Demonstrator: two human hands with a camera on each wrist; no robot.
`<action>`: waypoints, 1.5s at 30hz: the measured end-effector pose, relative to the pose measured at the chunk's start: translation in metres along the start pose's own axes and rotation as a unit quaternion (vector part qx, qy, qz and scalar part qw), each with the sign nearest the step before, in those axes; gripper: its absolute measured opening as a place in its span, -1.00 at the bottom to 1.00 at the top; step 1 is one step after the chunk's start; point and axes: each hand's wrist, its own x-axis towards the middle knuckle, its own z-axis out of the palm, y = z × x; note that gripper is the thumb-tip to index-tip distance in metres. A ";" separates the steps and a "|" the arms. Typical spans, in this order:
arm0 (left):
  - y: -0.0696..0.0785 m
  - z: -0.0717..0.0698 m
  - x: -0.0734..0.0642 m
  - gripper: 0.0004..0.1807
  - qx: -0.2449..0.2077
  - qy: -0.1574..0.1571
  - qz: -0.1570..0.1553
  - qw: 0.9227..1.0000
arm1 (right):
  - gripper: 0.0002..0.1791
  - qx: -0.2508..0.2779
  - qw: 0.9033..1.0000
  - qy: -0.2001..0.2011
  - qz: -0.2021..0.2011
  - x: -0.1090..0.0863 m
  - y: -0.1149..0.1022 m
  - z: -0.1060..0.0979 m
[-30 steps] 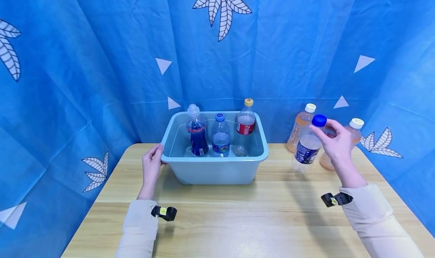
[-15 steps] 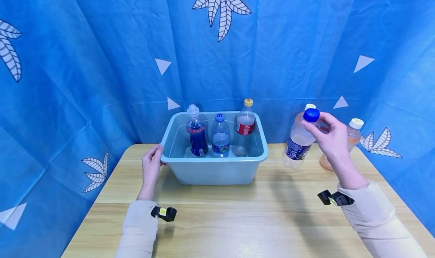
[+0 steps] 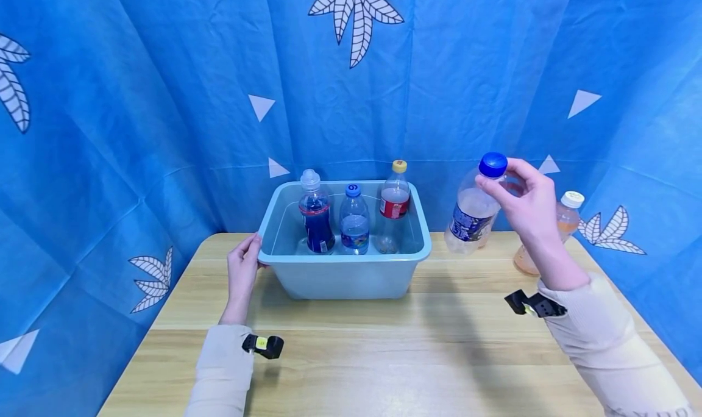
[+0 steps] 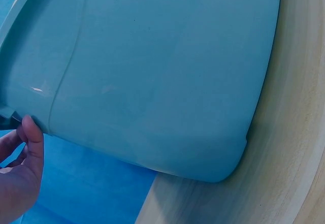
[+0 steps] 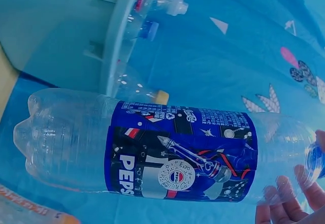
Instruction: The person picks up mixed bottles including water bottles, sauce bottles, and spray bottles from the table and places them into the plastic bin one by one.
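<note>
My right hand [image 3: 529,203] grips a clear plastic Pepsi bottle [image 3: 470,224] by its neck, just under the blue cap. The bottle hangs tilted above the table, its base toward the tub. In the right wrist view its dark blue label [image 5: 180,153] faces the camera. My left hand [image 3: 244,264] pinches the left rim of a light blue plastic tub [image 3: 345,277]; in the left wrist view the thumb [image 4: 33,137] presses at the rim. Inside the tub stand a bottle with blue liquid [image 3: 319,228], a small blue-capped bottle [image 3: 354,225] and a yellow-capped bottle [image 3: 395,203].
An orange-tinted bottle with a white cap [image 3: 570,206] stands behind my right wrist. Another orange-labelled bottle [image 5: 30,209] shows in the lower left of the right wrist view. A blue patterned curtain [image 3: 351,100] hangs behind the wooden table [image 3: 351,356].
My right hand has raised the Pepsi bottle and carried it left, toward the tub. The bottle now covers the orange bottle behind it. My left hand stays on the rim.
</note>
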 end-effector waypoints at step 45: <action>0.050 0.014 -0.025 -0.56 0.000 -0.001 -0.009 1.000 | -0.73 0.144 0.985 -0.018 -0.092 0.021 -0.041 0.046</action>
